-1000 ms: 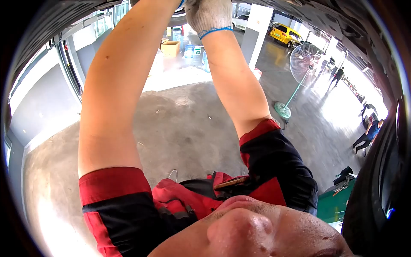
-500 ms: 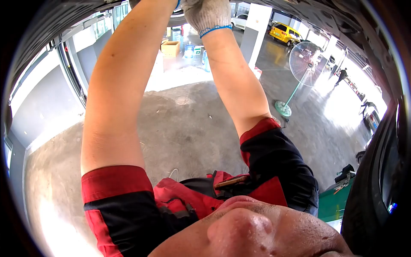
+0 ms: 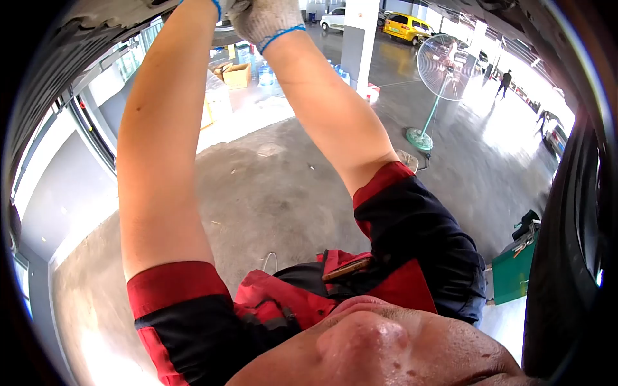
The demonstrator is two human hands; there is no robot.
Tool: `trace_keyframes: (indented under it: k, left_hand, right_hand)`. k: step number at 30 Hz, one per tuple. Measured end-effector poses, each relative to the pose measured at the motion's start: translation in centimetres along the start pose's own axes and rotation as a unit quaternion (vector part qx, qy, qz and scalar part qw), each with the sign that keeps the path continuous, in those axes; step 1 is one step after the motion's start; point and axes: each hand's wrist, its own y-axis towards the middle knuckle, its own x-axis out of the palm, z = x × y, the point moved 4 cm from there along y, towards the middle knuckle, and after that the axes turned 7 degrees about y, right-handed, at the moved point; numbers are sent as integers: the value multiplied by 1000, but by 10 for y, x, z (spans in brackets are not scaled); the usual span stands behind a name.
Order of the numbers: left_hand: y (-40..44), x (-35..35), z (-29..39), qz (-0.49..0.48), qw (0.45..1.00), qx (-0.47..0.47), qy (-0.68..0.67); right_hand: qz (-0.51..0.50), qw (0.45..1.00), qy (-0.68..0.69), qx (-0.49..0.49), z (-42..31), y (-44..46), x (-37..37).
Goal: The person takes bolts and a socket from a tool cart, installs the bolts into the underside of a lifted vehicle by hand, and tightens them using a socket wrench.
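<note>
Both my arms reach up to the top edge of the view, close under the dark underside of a vehicle (image 3: 84, 48). My right hand (image 3: 267, 22) wears a greyish-white knit work glove with a blue cuff. Its fingers are curled or cut off at the frame edge, so I cannot make out a grip. Of my left hand only the blue glove cuff (image 3: 217, 8) shows; the rest lies beyond the edge. What either hand touches is hidden.
A green-based standing fan (image 3: 444, 67) is at the right, with a yellow van (image 3: 409, 27) behind it. A white pillar (image 3: 359, 45), cardboard box (image 3: 237, 75), water bottles (image 3: 266, 74), green cabinet (image 3: 513, 273) and dark tyre (image 3: 553, 257) surround me. Two people are far off.
My gloved hands have shifted left in the view, and the left glove shows less. The surroundings have slid left and up as my head moved.
</note>
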Motion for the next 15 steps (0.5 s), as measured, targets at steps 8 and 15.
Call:
trace_keyframes:
  k: [8,15]
  left_hand:
    - [-2,-15,2,100,890,270,353]
    - [-62,-46,-53,143,909,152,361]
  right_hand:
    - [6,647,-714,-268,-32,-30,58]
    - [-33,451,-820,-350,-43,8,46]
